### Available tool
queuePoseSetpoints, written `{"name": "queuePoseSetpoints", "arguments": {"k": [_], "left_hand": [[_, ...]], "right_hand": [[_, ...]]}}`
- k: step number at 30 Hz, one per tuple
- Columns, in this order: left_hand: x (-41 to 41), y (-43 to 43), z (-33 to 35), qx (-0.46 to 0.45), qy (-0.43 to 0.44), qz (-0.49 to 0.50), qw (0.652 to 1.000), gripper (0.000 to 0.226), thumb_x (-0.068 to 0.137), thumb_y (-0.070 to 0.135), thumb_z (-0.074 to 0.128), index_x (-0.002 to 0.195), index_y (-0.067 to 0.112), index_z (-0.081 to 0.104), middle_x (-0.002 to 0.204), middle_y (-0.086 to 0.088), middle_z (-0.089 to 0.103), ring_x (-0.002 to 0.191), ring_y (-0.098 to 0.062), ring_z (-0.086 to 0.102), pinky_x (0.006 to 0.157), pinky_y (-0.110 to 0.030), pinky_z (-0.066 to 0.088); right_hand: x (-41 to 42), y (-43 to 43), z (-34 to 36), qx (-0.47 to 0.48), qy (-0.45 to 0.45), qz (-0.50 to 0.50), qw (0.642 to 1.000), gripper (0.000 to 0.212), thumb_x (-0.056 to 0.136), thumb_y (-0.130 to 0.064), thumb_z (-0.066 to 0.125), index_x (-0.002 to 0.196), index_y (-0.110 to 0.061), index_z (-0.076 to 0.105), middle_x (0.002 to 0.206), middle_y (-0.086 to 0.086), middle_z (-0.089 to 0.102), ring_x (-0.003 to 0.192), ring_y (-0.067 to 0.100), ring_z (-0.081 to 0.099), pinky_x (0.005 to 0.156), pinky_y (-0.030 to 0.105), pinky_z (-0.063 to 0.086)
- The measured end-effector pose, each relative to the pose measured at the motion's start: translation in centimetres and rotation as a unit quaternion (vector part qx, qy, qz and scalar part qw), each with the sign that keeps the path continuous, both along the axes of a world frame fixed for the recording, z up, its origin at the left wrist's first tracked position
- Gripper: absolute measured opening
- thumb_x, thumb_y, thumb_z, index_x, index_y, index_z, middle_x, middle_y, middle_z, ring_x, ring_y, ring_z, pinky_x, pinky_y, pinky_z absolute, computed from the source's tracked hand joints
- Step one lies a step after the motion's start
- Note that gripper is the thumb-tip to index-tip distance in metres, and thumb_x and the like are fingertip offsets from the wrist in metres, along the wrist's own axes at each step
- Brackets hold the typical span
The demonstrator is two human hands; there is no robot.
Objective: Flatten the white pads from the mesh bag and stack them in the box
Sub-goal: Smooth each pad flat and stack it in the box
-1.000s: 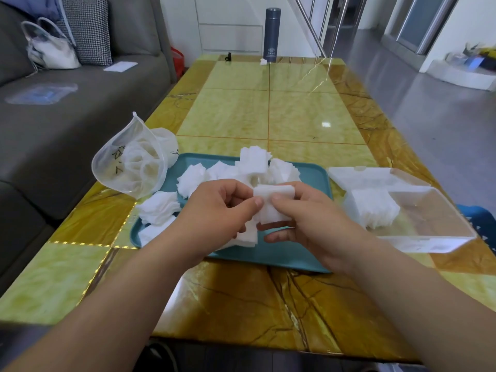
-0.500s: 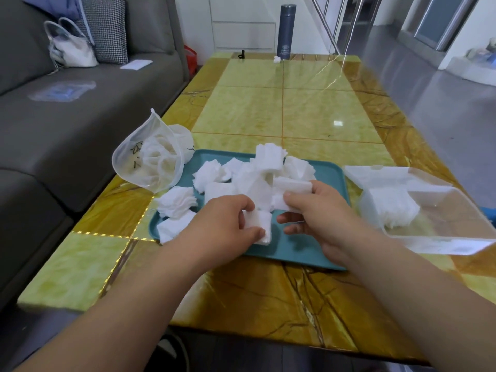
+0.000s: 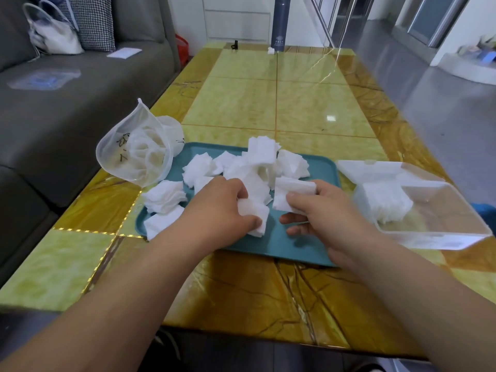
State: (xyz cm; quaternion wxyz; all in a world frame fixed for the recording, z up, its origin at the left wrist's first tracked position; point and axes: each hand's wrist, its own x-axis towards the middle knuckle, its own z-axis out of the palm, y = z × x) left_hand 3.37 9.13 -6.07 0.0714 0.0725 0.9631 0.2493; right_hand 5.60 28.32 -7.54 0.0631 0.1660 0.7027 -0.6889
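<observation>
- The teal tray (image 3: 295, 245) lies close to the near edge of the surface (image 3: 241, 103), about midway between its left and right edges.
- Loose white pads (image 3: 263, 154) are heaped over the far and left parts of the tray, crumpled and overlapping. One stands higher than the rest at the far side of the heap.
- The left hand (image 3: 222, 208) is over the middle of the tray, with fingers and thumb curled round a layered pad (image 3: 255, 210). I cannot tell whether the pad's lower edge touches the tray floor.
- The right hand (image 3: 324, 216) is just to the right, with a gap between the two hands. It pinches a second pad (image 3: 300, 186) between thumb and fingers and holds it above the tray.
- The mesh bag (image 3: 134, 157) rests at the left edge of the surface, slumped against the tray's far left corner. More white material shows through the mesh.
- The clear box (image 3: 434, 238) stands at the right edge of the surface, just beside the tray's right end, with its lid (image 3: 375, 170) open.
- Stacked pads (image 3: 386, 202) sit in the left part of the box.
- A dark flask (image 3: 279, 22) stands upright at the far edge of the surface.
- A grey sofa (image 3: 67, 116) runs along the left edge of the surface. It carries a white handbag (image 3: 56, 36) and a checked cushion (image 3: 91, 20).
</observation>
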Motion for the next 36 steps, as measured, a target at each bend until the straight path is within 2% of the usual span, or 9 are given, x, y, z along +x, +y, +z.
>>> {"name": "queuePoseSetpoints", "arguments": {"k": [3,7,11,14,18,24,27,31,36], "left_hand": [[0.4,-0.1,0.4,0.013,0.023,0.002,1.000,0.036,0.074,0.046,0.084,0.098,0.034,0.059,0.098,0.012,0.057,0.085,-0.008,0.057,0.070,-0.030,0.048],[0.8,0.0,1.0,0.024,0.040,0.007,0.999,0.021,0.078,0.036,0.080,0.087,0.032,0.060,0.094,0.011,0.063,0.083,-0.008,0.060,0.073,-0.036,0.054],[1.0,-0.1,1.3,0.060,0.048,0.009,0.997,0.021,0.078,0.034,0.082,0.081,0.029,0.061,0.096,0.013,0.056,0.091,-0.004,0.054,0.071,-0.015,0.040],[1.2,-0.3,1.9,0.135,0.062,0.032,0.988,0.022,0.077,0.031,0.084,0.080,0.027,0.063,0.092,0.011,0.062,0.087,-0.003,0.058,0.065,-0.014,0.039],[1.3,-0.7,2.2,0.267,0.038,0.046,0.962,0.011,0.085,0.020,0.081,0.085,0.024,0.071,0.079,0.007,0.073,0.069,-0.004,0.065,0.062,-0.015,0.048],[1.3,-0.9,2.6,0.411,-0.042,0.037,0.910,0.015,0.096,0.008,0.070,0.104,0.019,0.076,0.094,0.000,0.080,0.080,-0.016,0.073,0.074,-0.029,0.059],[1.7,-0.5,2.9,0.487,-0.100,-0.001,0.868,0.019,0.095,0.002,0.069,0.112,0.010,0.072,0.099,-0.009,0.079,0.076,-0.021,0.071,0.070,-0.028,0.058],[1.7,0.0,2.7,0.460,-0.072,0.008,0.885,0.018,0.092,0.003,0.074,0.109,0.008,0.070,0.099,-0.006,0.078,0.073,-0.022,0.072,0.066,-0.026,0.058],[1.6,0.0,2.5,0.410,-0.028,0.014,0.912,0.017,0.089,0.007,0.078,0.103,0.014,0.071,0.095,-0.001,0.076,0.079,-0.025,0.077,0.071,-0.037,0.064]], "right_hand": [[0.0,0.0,0.0,-0.003,0.001,0.003,1.000,0.014,0.098,-0.014,0.065,0.112,-0.018,0.065,0.110,0.010,0.075,0.078,0.024,0.077,0.065,0.038,0.061],[0.0,-0.2,0.0,-0.007,0.003,0.008,1.000,0.016,0.098,-0.014,0.065,0.113,-0.019,0.065,0.112,0.010,0.075,0.081,0.026,0.078,0.064,0.037,0.060],[0.0,-0.2,0.1,-0.006,0.006,0.002,1.000,0.020,0.097,-0.013,0.064,0.116,-0.019,0.064,0.114,0.008,0.074,0.084,0.026,0.078,0.065,0.037,0.061],[0.1,0.0,0.2,-0.004,0.009,-0.010,1.000,0.020,0.097,-0.013,0.064,0.116,-0.019,0.064,0.113,0.007,0.074,0.088,0.028,0.079,0.071,0.040,0.064],[0.0,0.3,0.5,0.001,0.014,-0.017,1.000,0.018,0.098,-0.013,0.065,0.115,-0.019,0.064,0.112,0.006,0.075,0.086,0.022,0.080,0.076,0.040,0.065],[0.1,0.1,0.9,-0.012,0.043,-0.009,0.999,0.013,0.101,-0.013,0.064,0.109,-0.019,0.073,0.102,0.002,0.080,0.089,0.018,0.079,0.085,0.044,0.065],[0.1,0.0,1.4,-0.039,0.055,0.040,0.997,0.024,0.100,-0.003,0.060,0.112,-0.015,0.077,0.106,0.002,0.081,0.104,0.021,0.076,0.092,0.042,0.063],[0.5,-0.1,2.0,-0.093,0.057,0.124,0.986,0.035,0.099,0.006,0.054,0.120,-0.010,0.076,0.115,0.010,0.079,0.114,0.025,0.074,0.094,0.038,0.060],[0.7,-0.1,2.2,-0.045,0.072,0.149,0.985,0.031,0.102,0.000,0.055,0.120,-0.013,0.077,0.112,0.007,0.080,0.112,0.024,0.074,0.089,0.033,0.061]]}}
